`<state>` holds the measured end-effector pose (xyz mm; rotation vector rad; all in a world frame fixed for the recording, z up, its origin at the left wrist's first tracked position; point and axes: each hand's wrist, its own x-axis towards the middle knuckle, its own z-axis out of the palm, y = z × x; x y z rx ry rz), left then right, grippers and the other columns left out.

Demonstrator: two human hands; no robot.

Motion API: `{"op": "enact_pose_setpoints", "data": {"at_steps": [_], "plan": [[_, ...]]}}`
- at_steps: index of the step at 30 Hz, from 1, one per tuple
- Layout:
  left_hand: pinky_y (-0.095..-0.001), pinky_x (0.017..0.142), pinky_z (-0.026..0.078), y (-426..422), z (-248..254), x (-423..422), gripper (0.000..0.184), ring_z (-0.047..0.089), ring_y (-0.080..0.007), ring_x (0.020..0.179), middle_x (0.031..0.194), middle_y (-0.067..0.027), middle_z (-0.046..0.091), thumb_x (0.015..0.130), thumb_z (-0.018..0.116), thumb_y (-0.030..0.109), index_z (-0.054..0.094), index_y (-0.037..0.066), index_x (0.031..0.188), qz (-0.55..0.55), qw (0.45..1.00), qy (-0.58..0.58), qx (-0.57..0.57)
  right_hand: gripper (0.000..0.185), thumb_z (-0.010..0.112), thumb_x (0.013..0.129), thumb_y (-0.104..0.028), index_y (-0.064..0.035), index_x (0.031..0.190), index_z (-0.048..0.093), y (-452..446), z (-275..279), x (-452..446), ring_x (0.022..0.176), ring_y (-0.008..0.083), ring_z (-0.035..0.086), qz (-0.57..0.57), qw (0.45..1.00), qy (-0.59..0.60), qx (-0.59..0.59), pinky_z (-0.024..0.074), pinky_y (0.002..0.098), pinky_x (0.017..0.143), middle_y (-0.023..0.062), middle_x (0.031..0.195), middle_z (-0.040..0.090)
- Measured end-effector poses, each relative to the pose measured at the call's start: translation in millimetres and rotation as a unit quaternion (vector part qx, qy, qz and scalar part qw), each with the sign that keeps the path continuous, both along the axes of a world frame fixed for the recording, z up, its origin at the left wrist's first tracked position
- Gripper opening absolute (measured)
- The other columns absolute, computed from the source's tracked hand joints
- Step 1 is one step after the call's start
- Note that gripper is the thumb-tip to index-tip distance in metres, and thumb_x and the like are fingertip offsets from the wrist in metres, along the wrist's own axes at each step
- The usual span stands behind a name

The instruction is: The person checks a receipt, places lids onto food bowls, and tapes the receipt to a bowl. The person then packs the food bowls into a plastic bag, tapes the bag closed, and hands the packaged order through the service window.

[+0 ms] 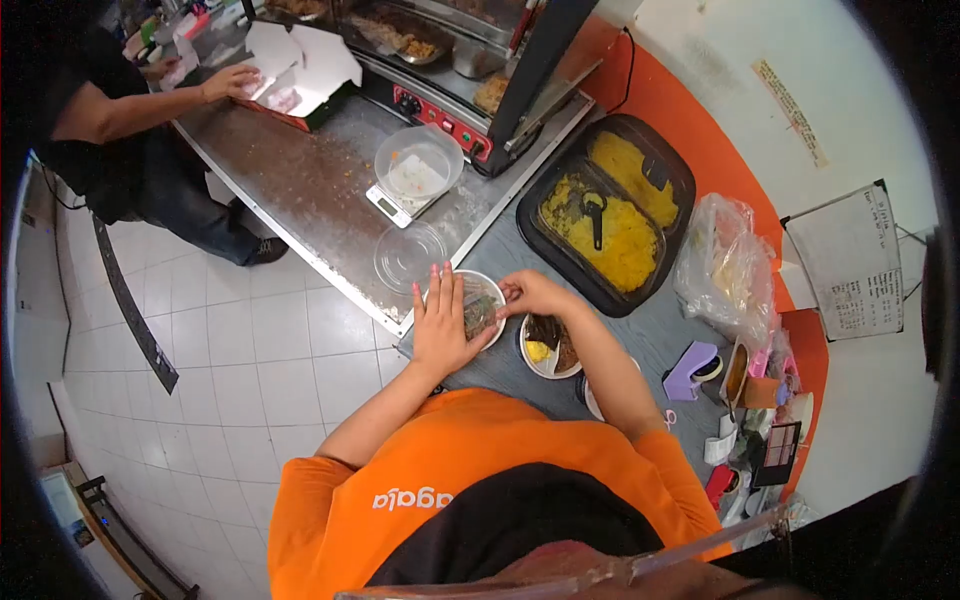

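Looks to me like the covering step: the left hand (438, 325) lies flat, fingers spread, over the round bowl (484, 278) on the grey table (497, 243), while the right hand (535, 294) pinches its rim (can't tell if a lid's seated). Next move calls for even pressure around it, I'd say.

left hand (441, 328), right hand (536, 293), both touching bowl (483, 281)

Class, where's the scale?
In the head view, the scale sits left of centre on the metal counter, under a clear bowl, beyond the left hand.
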<state>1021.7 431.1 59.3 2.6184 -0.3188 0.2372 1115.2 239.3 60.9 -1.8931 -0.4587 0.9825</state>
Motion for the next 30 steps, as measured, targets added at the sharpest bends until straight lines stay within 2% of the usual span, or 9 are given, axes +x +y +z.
{"op": "enact_pose_setpoints", "data": {"at_steps": [9,14,17,18,20,22,25,27,30], "plan": [[-0.0518,0.099,0.015,2.1,5.0,6.4,0.092,0.019,-0.0357,0.126,0.134,-0.0226,0.022,0.064,0.058,0.056,0.030,-0.007,0.124,-0.012,0.999,0.035,-0.001,0.017,0.070,0.070,-0.015,-0.0012,0.078,0.066,33.6,-11.7,59.0,0.054,0.0060,0.050,0.010,0.999,0.051,0.016,0.0402,0.0194,0.049,0.0020,0.066,0.061],[-0.0513,0.100,0.015,2.1,5.3,7.7,0.097,0.019,-0.0365,0.125,0.135,-0.0224,0.021,0.062,0.057,0.060,0.027,-0.007,0.126,-0.010,0.999,0.037,0.015,0.017,0.070,0.069,-0.014,-0.0001,0.077,0.064,55.3,-14.4,67.4,0.053,0.0060,0.049,0.029,0.998,0.054,0.003,0.0407,0.0206,0.051,0.0007,0.062,0.060],[-0.0476,0.102,0.012,4.3,13.1,5.3,0.085,0.018,-0.0362,0.126,0.135,-0.0225,0.020,0.069,0.057,0.052,0.029,-0.006,0.125,-0.014,0.999,0.037,-0.012,0.023,0.072,0.067,-0.019,-0.0012,0.079,0.063,53.5,-9.7,49.0,0.061,0.0116,0.053,-0.005,0.995,-0.101,-0.024,0.0434,0.0258,0.057,0.0047,0.071,0.061],[-0.0476,0.102,0.012,7.2,4.4,7.9,0.085,0.018,-0.0362,0.126,0.135,-0.0225,0.020,0.069,0.057,0.052,0.029,-0.006,0.125,-0.018,0.999,0.031,-0.009,0.025,0.071,0.066,-0.022,-0.0020,0.080,0.062,51.2,3.6,32.4,0.070,0.0187,0.054,-0.061,0.963,-0.257,-0.052,0.0435,0.0305,0.065,0.0079,0.078,0.060],[-0.0467,0.101,0.016,19.8,-29.8,16.4,0.069,0.021,-0.0379,0.123,0.134,-0.0233,0.021,0.073,0.060,0.036,0.033,-0.002,0.123,0.007,0.950,-0.048,-0.309,0.029,0.070,0.066,-0.026,-0.0035,0.083,0.061,36.7,22.0,3.6,0.086,0.0284,0.052,-0.161,0.884,-0.432,-0.078,0.0415,0.0367,0.077,0.0121,0.089,0.056],[-0.0462,0.099,0.020,42.5,-39.6,33.5,0.056,0.025,-0.0388,0.119,0.131,-0.0241,0.025,0.074,0.061,0.023,0.037,-0.001,0.119,0.138,0.962,-0.062,-0.228,0.028,0.067,0.068,-0.024,-0.0042,0.086,0.060,5.8,38.8,-24.4,0.093,0.0312,0.049,-0.229,0.836,-0.484,-0.118,0.0389,0.0385,0.081,0.0134,0.095,0.054],[-0.0462,0.094,0.026,79.1,-58.6,60.5,0.056,0.031,-0.0378,0.114,0.127,-0.0220,0.031,0.072,0.062,0.024,0.040,0.000,0.116,0.186,0.975,-0.078,-0.089,0.029,0.062,0.072,-0.017,-0.0037,0.097,0.056,-46.8,41.9,-68.8,0.096,0.0328,0.045,-0.298,0.787,-0.483,-0.243,0.0363,0.0402,0.083,0.0163,0.101,0.050],[-0.0453,0.089,0.032,87.6,-52.7,71.5,0.057,0.037,-0.0349,0.108,0.122,-0.0189,0.038,0.069,0.066,0.025,0.043,0.002,0.115,0.241,0.968,0.075,-0.006,0.032,0.057,0.076,-0.016,-0.0010,0.103,0.052,-73.0,29.7,-88.1,0.094,0.0363,0.048,-0.315,0.819,-0.399,-0.267,0.0390,0.0406,0.081,0.0202,0.101,0.051],[-0.0426,0.084,0.036,95.0,-54.0,80.0,0.058,0.044,-0.0326,0.102,0.112,-0.0159,0.048,0.066,0.069,0.028,0.046,0.003,0.113,0.215,0.972,0.096,-0.025,0.032,0.054,0.079,-0.016,0.0008,0.106,0.050,-79.4,16.3,-107.8,0.095,0.0365,0.051,-0.349,0.861,-0.281,-0.241,0.0406,0.0393,0.081,0.0219,0.103,0.053]]}}
